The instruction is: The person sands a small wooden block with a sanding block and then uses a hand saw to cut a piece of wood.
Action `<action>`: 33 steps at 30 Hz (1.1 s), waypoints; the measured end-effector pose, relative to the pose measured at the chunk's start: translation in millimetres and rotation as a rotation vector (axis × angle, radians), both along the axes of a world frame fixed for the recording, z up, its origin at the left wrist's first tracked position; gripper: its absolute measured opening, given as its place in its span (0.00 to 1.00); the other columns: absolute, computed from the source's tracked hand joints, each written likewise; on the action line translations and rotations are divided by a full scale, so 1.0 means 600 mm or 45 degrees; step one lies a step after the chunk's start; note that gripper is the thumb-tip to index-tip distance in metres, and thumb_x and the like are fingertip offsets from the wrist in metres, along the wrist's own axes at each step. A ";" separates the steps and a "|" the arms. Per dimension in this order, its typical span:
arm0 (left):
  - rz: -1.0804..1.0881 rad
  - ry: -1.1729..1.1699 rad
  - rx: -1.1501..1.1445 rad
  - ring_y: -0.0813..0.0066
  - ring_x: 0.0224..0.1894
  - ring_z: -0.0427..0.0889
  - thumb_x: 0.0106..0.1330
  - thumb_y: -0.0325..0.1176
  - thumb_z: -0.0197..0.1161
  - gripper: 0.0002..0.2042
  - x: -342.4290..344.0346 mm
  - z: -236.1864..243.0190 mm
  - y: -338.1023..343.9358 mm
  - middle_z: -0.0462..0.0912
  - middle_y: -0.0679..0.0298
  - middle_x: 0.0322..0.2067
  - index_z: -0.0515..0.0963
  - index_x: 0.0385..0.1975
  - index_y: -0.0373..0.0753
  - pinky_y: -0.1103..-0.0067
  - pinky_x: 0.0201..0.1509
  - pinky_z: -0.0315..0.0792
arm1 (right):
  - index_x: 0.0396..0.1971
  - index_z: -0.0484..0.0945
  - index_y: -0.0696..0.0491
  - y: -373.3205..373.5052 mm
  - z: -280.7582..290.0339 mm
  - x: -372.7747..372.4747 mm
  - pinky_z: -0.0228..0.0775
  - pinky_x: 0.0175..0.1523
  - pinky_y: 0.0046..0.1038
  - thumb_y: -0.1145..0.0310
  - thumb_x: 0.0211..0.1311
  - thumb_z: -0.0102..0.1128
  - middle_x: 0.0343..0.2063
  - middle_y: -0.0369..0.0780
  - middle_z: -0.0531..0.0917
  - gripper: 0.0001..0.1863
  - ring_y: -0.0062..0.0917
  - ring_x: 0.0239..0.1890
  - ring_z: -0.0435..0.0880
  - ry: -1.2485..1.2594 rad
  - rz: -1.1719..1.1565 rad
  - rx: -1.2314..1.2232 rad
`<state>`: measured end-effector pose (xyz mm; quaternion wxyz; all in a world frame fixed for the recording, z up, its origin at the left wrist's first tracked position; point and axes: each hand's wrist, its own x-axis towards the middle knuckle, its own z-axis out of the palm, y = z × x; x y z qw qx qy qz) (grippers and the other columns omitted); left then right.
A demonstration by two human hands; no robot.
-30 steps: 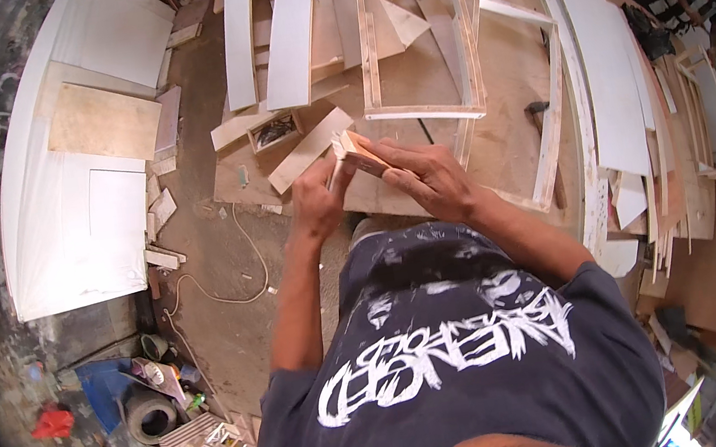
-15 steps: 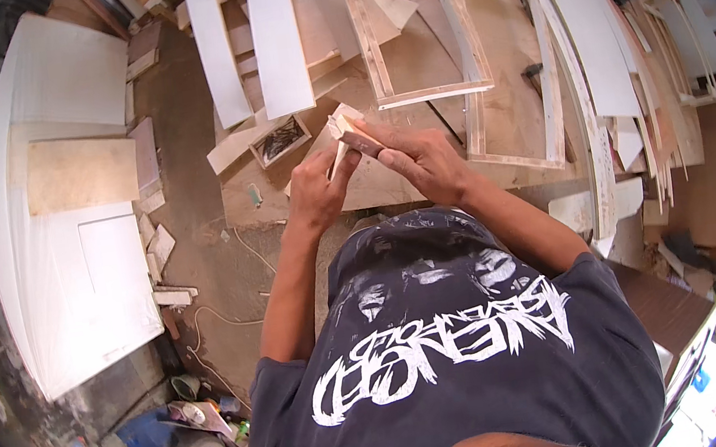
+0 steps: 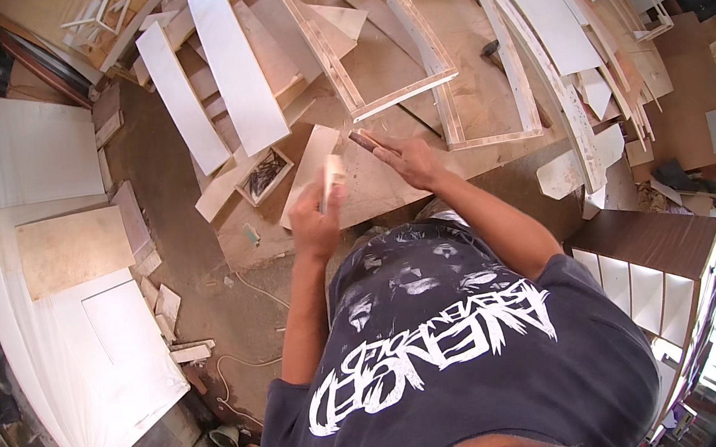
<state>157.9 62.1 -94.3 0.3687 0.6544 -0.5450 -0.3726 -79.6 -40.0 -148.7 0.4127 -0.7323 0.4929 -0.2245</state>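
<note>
Upright in my left hand (image 3: 315, 225) is a short pale wood piece (image 3: 332, 173), its top sticking up past my fingers and slightly blurred. My right hand (image 3: 411, 160) grips a thin reddish-brown block (image 3: 364, 139), which looks like a sanding block. A gap separates the two pieces above the near edge of the plywood worktable (image 3: 356, 208). Behind my left hand a pale offcut board (image 3: 311, 159) lies flat. To its left sits a small wooden box (image 3: 277, 184) of dark nails or screws.
Two long white boards (image 3: 240, 76) lie at the back left, over other offcuts. Rectangular wooden frames (image 3: 406, 93) rest at the back right near a hammer (image 3: 491, 49). At far left stands a white panel (image 3: 45, 179); a brown-topped cabinet (image 3: 648, 230) is at right. A cord (image 3: 254, 364) crosses the floor.
My hands, together before, have come apart: the brown block has left the wood piece and moved slightly right. The whole view has turned and shifted.
</note>
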 end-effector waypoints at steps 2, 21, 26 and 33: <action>0.077 0.007 -0.017 0.46 0.54 0.88 0.77 0.47 0.62 0.24 0.022 -0.041 0.002 0.87 0.42 0.51 0.81 0.63 0.36 0.63 0.58 0.78 | 0.71 0.76 0.44 0.011 -0.048 -0.010 0.77 0.60 0.43 0.49 0.75 0.59 0.56 0.51 0.85 0.29 0.51 0.55 0.85 0.081 0.000 -0.167; 0.191 -0.515 -0.052 0.43 0.52 0.84 0.65 0.57 0.73 0.40 0.039 -0.203 -0.047 0.83 0.44 0.51 0.73 0.68 0.32 0.59 0.56 0.78 | 0.71 0.75 0.41 0.068 -0.195 0.037 0.60 0.76 0.52 0.68 0.62 0.66 0.73 0.52 0.70 0.34 0.49 0.74 0.68 0.364 -0.203 -0.511; 0.235 -0.763 -0.107 0.47 0.53 0.83 0.59 0.56 0.77 0.41 0.002 -0.257 -0.147 0.82 0.50 0.52 0.74 0.67 0.34 0.61 0.55 0.79 | 0.72 0.74 0.44 0.110 -0.174 0.006 0.63 0.75 0.48 0.71 0.61 0.67 0.73 0.55 0.69 0.36 0.52 0.72 0.70 0.328 -0.204 -0.328; 0.312 -0.872 0.074 0.51 0.59 0.80 0.58 0.53 0.79 0.42 -0.035 -0.299 -0.207 0.78 0.55 0.59 0.72 0.69 0.38 0.59 0.61 0.76 | 0.71 0.75 0.47 0.156 -0.150 -0.076 0.68 0.73 0.46 0.73 0.64 0.64 0.69 0.58 0.74 0.33 0.54 0.69 0.75 0.357 -0.400 -0.239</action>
